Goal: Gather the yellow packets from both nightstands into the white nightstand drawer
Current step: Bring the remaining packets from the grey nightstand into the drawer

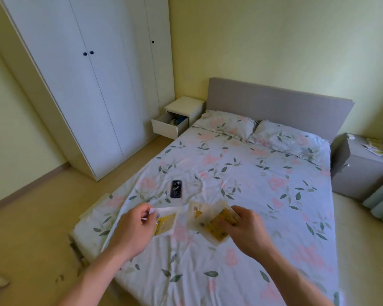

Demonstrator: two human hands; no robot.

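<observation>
Both hands are held out over the foot of a bed (pixel 241 173) covered in a flowered sheet. The left hand (pixel 134 228) pinches one yellow packet (pixel 166 224) by its white upper corner, thumb and fingers curled onto it. The right hand (pixel 245 230) has its fingers curled round a small bunch of yellow packets (pixel 215 226), fanned and tilted, with a paler one showing behind. The two hands are near each other but apart, and the packets hang just above the sheet.

A dark phone (pixel 176 189) lies flat on the bed beyond the left hand. At the far left of the headboard stands the white nightstand (pixel 186 107), its drawer (pixel 167 128) pulled open with a few small items inside that are too small to make out. On the right side of the bed is a grey nightstand (pixel 360 171); more yellow-and-white packets (pixel 376 147) lie scattered on its top. A tall white wardrobe (pixel 86 85) fills the left wall.
</observation>
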